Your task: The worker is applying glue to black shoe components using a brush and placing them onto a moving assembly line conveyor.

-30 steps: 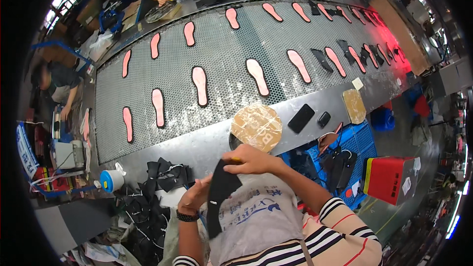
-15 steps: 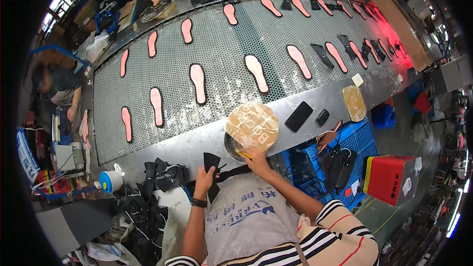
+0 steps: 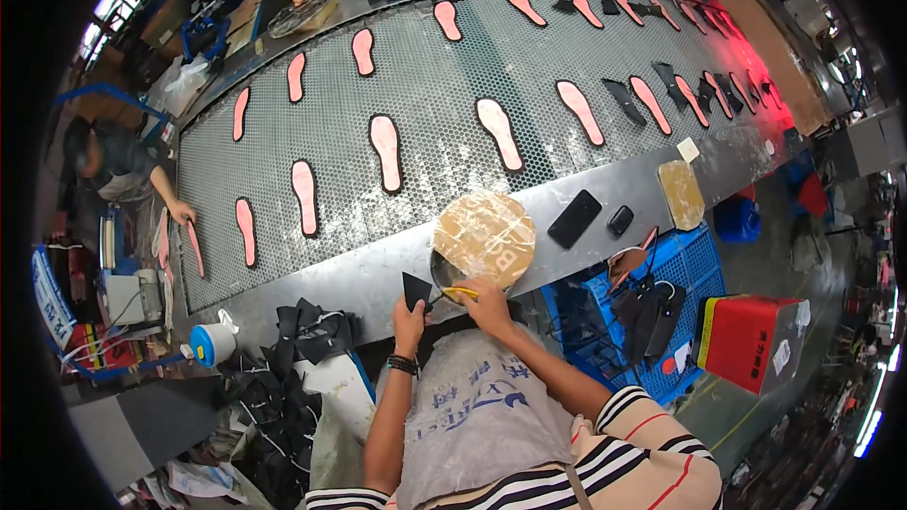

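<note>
My left hand [image 3: 408, 328] pinches a black fabric piece [image 3: 415, 290] at the metal table edge. In my right hand [image 3: 487, 308] is a brush with a yellow handle [image 3: 460, 292], its tip pointing left, at or very close to the black piece. Just beyond my right hand sits a round pan [image 3: 441, 269], mostly covered by a tan cardboard disc [image 3: 484, 238]. Beyond the table edge, a mesh conveyor belt [image 3: 430, 76] carries two rows of pink insoles [image 3: 499, 134] with black rims; black fabric pieces [image 3: 624, 102] lie beside several on the right.
A phone [image 3: 574, 221], a small black case [image 3: 620, 220] and a tan block [image 3: 680, 195] lie right of the pan. Loose black pieces [image 3: 312, 331] and a blue-white tub [image 3: 213, 345] are at left. Blue crates [image 3: 694, 269] stand right. Co-workers' hands [image 3: 181, 212] are across and left.
My right hand has drawn the brush out of the pan toward the black piece, which my left hand has raised and turned. The insoles have shifted slightly. The left co-worker's hand now holds an insole at the belt.
</note>
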`<state>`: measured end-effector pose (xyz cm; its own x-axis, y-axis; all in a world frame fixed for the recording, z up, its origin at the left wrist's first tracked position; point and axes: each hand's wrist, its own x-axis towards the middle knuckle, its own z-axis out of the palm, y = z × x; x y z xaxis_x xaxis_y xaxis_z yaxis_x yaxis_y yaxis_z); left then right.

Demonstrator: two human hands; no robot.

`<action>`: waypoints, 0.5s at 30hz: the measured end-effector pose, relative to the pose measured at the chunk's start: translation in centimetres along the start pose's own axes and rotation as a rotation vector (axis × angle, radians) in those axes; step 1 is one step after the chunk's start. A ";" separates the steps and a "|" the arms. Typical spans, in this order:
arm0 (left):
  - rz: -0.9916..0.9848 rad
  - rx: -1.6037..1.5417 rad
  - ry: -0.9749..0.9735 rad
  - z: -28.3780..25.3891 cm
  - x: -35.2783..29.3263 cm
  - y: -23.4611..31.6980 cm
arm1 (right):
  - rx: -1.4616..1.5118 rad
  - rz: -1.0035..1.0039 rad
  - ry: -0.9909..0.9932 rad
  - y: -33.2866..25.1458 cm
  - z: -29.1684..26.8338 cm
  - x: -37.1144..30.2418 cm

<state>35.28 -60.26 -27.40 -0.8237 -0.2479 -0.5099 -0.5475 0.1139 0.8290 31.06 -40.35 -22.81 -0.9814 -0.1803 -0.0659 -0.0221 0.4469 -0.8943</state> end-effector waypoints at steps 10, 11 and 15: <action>-0.312 -0.184 -0.399 -4.0 -1.7 7.3 | 0.064 -0.200 -0.007 -2.8 -4.3 2.1; -0.404 -0.201 -0.523 -4.7 -2.2 7.8 | 0.068 -0.199 -0.019 -4.0 -4.4 2.4; -0.475 -0.136 -0.622 -6.1 -2.8 10.0 | 0.122 -0.380 -0.131 -5.6 -4.7 3.4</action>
<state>33.01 -64.31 -16.28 -0.4599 0.3469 -0.8174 -0.8712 0.0018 0.4909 26.91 -39.39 -15.93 -0.8748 -0.4262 0.2304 -0.3478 0.2215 -0.9110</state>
